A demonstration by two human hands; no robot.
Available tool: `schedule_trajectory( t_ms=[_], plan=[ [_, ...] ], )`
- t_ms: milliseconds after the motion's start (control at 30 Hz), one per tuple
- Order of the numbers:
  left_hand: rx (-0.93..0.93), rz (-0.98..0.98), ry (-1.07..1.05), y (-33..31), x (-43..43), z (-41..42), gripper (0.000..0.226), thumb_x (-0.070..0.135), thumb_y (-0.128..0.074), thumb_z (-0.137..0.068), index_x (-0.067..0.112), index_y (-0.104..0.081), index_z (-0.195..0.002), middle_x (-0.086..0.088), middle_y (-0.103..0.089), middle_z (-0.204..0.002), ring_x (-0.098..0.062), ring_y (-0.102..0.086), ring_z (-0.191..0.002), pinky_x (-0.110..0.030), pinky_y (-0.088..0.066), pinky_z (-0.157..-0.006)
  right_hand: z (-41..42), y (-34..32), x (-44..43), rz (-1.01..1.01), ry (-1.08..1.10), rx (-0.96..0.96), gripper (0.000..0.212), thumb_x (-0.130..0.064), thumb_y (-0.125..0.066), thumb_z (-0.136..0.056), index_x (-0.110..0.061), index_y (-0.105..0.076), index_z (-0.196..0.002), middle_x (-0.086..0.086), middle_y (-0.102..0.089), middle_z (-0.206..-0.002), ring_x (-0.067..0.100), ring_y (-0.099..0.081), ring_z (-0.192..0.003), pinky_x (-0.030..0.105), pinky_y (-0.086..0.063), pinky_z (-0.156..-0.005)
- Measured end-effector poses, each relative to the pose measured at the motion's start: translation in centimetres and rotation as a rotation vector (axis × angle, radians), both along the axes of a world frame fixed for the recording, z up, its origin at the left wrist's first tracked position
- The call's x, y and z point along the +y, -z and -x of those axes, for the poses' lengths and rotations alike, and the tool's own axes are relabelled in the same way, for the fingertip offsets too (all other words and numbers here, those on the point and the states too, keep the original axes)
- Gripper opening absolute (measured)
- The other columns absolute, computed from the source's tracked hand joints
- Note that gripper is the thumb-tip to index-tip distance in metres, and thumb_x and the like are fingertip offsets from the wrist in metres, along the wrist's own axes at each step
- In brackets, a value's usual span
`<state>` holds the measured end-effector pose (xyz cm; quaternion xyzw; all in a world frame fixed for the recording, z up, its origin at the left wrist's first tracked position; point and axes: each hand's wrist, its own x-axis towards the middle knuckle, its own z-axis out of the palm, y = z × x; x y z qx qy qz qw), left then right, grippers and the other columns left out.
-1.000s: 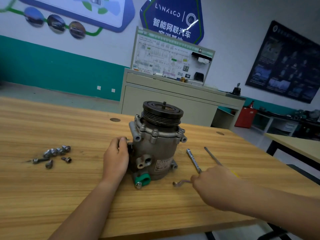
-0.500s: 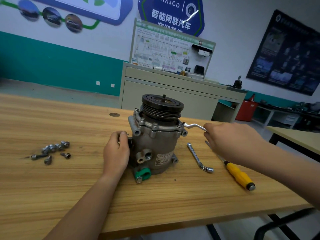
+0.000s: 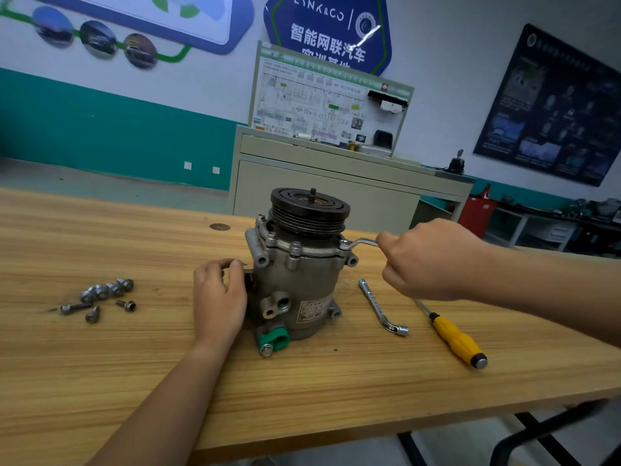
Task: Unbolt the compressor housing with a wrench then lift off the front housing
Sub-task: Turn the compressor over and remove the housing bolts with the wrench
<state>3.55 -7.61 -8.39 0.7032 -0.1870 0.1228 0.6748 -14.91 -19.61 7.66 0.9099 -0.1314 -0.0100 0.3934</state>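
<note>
A grey metal compressor (image 3: 295,280) stands upright on the wooden table (image 3: 168,364), its black pulley on top and a green cap low at the front. My left hand (image 3: 220,297) presses against its left side. A bent silver wrench (image 3: 361,243) is held in my right hand (image 3: 430,260), its end sitting on a bolt on the right of the front housing flange (image 3: 289,245).
A second L-shaped socket wrench (image 3: 381,306) and a yellow-handled screwdriver (image 3: 455,339) lie on the table to the compressor's right. Several loose bolts (image 3: 100,295) lie to its left. A grey cabinet (image 3: 336,183) with a display board stands behind the table.
My right hand picked up the bent wrench from the table in front of the compressor and raised it to a bolt on the right of the flange. My left hand stayed put.
</note>
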Motion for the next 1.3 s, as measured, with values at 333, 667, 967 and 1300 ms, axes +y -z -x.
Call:
schedule_trajectory(
  t_ms=[333,667,967,1300],
  plan=[
    [-0.056,-0.021,0.255,0.4,0.3,0.7,0.08,0.038,-0.061,-0.086,0.018,-0.016,-0.149,0.0,-0.014,-0.156,-0.016,-0.016,-0.141,-0.037,-0.021,-0.112,-0.6,-0.1,-2.8,0.059,-0.041,0.053,0.021,-0.021,-0.036,-0.098,-0.012,-0.038,-0.116,-0.004,-0.039,-0.057,0.009,-0.033,-0.044,0.022,-0.025,-0.04],
    [-0.05,-0.191,0.367,0.7,0.6,0.9,0.133,0.064,-0.07,-0.044,0.023,-0.001,-0.15,0.004,-0.007,-0.157,-0.016,-0.013,-0.143,-0.045,-0.022,-0.115,-7.0,2.2,-5.2,0.03,-0.141,-0.24,0.032,-0.001,-0.043,-0.092,-0.007,-0.046,-0.123,0.009,-0.06,-0.115,0.026,-0.056,-0.105,0.035,-0.028,-0.104],
    [-0.101,-0.187,0.338,0.4,0.7,1.0,0.111,0.049,-0.079,-0.059,0.016,-0.022,-0.148,-0.001,-0.031,-0.147,-0.015,-0.033,-0.132,-0.039,-0.035,-0.108,-2.5,1.8,-3.8,-0.296,-0.128,-0.737,0.029,-0.027,-0.029,-0.101,-0.008,-0.047,-0.113,-0.003,-0.044,-0.064,0.02,-0.043,-0.054,0.029,-0.029,-0.049],
    [-0.153,-0.201,0.304,0.3,0.8,1.0,0.095,0.041,-0.08,-0.065,0.013,-0.032,-0.143,-0.003,-0.037,-0.141,-0.016,-0.04,-0.125,-0.037,-0.039,-0.104,0.8,2.5,-0.9,-0.133,0.066,-0.35,0.019,-0.021,-0.037,-0.098,-0.02,-0.04,-0.117,-0.005,-0.034,-0.059,0.011,-0.033,-0.05,0.025,-0.027,-0.041]
  ],
)
